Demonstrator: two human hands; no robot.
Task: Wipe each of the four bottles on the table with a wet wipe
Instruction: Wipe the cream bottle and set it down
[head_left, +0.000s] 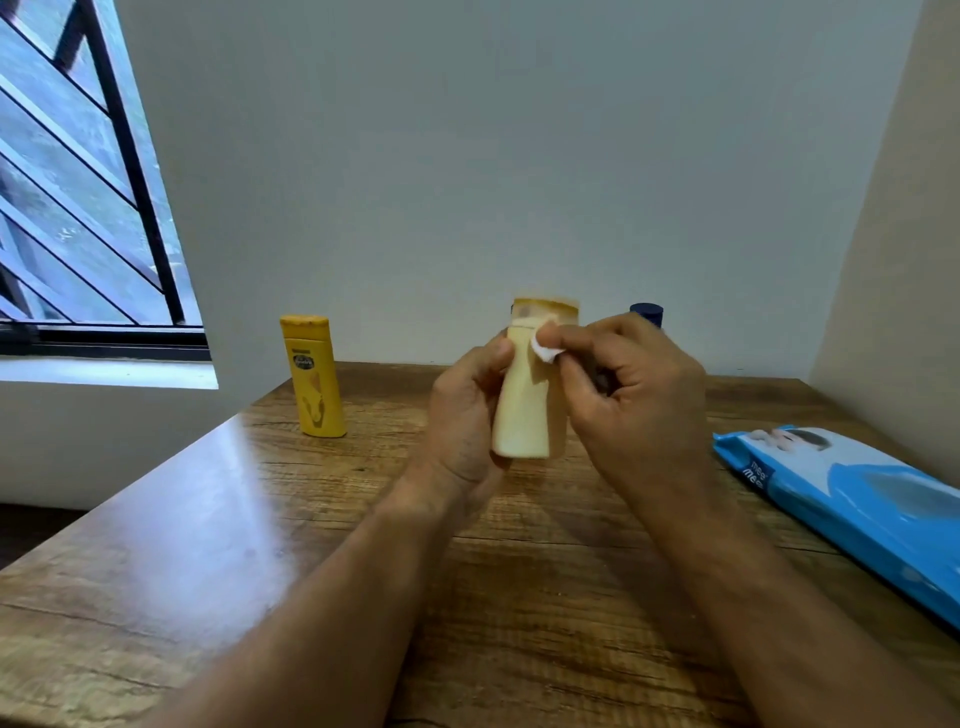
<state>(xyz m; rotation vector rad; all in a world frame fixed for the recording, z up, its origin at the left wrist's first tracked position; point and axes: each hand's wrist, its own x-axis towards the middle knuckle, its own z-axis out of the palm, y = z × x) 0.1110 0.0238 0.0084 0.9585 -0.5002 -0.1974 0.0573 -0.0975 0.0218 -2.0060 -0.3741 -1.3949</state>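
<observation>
My left hand (462, 415) grips a cream bottle (524, 410) with a tan cap, held upright above the wooden table (208, 545). My right hand (634, 384) pinches a small white wet wipe (545, 348) against the bottle's upper part, just below the cap. The bottle looks blurred. A yellow bottle (314, 376) stands upright at the table's far left. Behind my right hand only the dark blue cap of another bottle (647, 310) shows. A fourth bottle is not visible.
A blue pack of wet wipes (857, 499) lies at the table's right side. A grey wall runs behind the table and a beige wall to the right. A barred window (78, 208) is at the left.
</observation>
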